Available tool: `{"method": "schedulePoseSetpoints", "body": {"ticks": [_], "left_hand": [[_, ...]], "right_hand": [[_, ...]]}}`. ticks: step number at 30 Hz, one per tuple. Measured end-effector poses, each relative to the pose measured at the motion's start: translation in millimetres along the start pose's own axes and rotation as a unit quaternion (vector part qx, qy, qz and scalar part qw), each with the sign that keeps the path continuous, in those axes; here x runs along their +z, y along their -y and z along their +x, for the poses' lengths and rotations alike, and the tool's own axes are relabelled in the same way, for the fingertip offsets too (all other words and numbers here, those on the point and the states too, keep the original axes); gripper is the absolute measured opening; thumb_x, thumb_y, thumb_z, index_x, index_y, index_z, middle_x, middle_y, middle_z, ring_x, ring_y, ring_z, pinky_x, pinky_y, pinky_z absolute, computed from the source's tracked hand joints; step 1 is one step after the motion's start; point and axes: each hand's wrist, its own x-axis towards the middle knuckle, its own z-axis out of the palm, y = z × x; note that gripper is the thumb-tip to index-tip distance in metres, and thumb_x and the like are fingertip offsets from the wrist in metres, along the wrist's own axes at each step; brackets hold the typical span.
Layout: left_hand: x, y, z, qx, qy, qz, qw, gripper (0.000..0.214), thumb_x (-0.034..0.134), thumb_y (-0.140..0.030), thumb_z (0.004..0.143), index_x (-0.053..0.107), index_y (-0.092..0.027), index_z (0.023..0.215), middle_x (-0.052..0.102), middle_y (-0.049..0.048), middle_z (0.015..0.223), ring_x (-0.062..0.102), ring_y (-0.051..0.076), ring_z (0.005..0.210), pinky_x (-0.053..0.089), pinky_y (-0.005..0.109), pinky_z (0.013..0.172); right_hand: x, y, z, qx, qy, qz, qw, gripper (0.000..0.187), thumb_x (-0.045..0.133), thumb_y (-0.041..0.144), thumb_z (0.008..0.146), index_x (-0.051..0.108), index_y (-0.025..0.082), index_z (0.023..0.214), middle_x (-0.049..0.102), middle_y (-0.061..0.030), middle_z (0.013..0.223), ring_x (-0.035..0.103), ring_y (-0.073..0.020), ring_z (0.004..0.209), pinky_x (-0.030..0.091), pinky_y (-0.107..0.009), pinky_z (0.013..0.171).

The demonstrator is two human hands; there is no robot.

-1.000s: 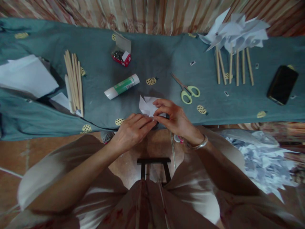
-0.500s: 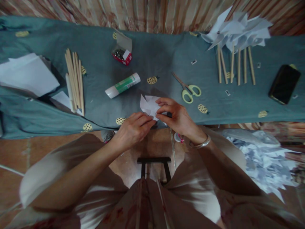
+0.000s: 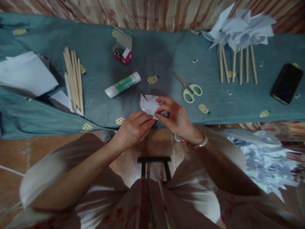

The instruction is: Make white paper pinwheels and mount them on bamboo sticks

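A small folded white paper piece [image 3: 148, 103] lies at the near edge of the teal cloth-covered table [image 3: 154, 54]. My right hand [image 3: 176, 119], with a bracelet on the wrist, pinches the paper's right side with curled fingers. My left hand [image 3: 133, 128] has its fingers closed together against the paper's lower left edge. Both hands meet at the paper, over the table's front edge.
A glue stick [image 3: 122, 84], a red box of pins [image 3: 122, 51], green-handled scissors [image 3: 189, 89] and a bundle of wooden sticks [image 3: 73, 79] lie on the cloth. Finished paper pinwheels on sticks [image 3: 238, 35] and a black phone [image 3: 286, 83] are right. White sheets [image 3: 26, 73] left. Paper scraps [image 3: 259, 159] lie on the floor.
The hands keep working the same paper piece; my right fingers shifted slightly on it. The view drifted a little.
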Motion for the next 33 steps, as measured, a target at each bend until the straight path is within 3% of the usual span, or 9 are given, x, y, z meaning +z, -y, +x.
{"method": "schedulePoseSetpoints", "body": {"ticks": [20, 25, 33], "left_hand": [[0.5, -1, 2, -0.005, -0.015, -0.006, 1.0, 0.02, 0.053, -0.014, 0.096, 0.068, -0.011, 0.11, 0.073, 0.01, 0.098, 0.065, 0.02, 0.088, 0.059, 0.035, 0.079], [0.9, -1, 3, 0.0, -0.026, 0.001, 1.0, 0.019, 0.055, -0.014, 0.096, 0.068, -0.01, 0.109, 0.073, 0.0095, 0.095, 0.065, 0.02, 0.086, 0.059, 0.033, 0.077], [0.8, -1, 3, 0.006, -0.035, 0.005, 0.999, 0.018, 0.057, -0.014, 0.095, 0.069, -0.008, 0.107, 0.073, 0.01, 0.094, 0.065, 0.02, 0.085, 0.059, 0.033, 0.076]], "right_hand": [[-1, -1, -1, -0.014, -0.003, 0.002, 1.0, 0.003, 0.067, 0.018, 0.085, 0.068, 0.02, 0.083, 0.068, -0.0104, 0.122, 0.064, -0.0255, 0.118, 0.051, -0.045, 0.102], [-5, -4, -1, -0.029, 0.012, 0.005, 0.999, 0.008, 0.064, 0.022, 0.088, 0.071, 0.021, 0.084, 0.067, -0.0093, 0.124, 0.065, -0.0252, 0.115, 0.051, -0.047, 0.102], [-11, -11, -3, -0.062, 0.047, 0.005, 0.997, 0.016, 0.07, 0.02, 0.081, 0.071, 0.021, 0.097, 0.063, -0.0102, 0.133, 0.062, -0.0275, 0.121, 0.051, -0.048, 0.104]]}}
